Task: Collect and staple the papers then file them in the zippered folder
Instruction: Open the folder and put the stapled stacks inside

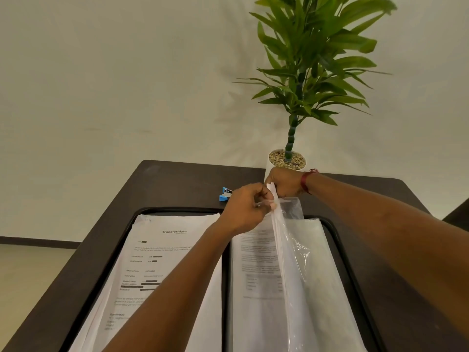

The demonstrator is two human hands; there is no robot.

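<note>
Clear plastic folder, right of the papers, long axis near-to-far, both hands at its far end: right hand farther, gripping the corner, left hand nearer, pinching the zip edge; stapler just left.

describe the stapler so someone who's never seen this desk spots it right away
Start at the potted plant at the far edge of the dark table. Look to its left, just beyond the paper piles and beside the left hand: the stapler lies there on bare tabletop. It is the only small bright blue thing, with a bit of silver metal showing.
</note>
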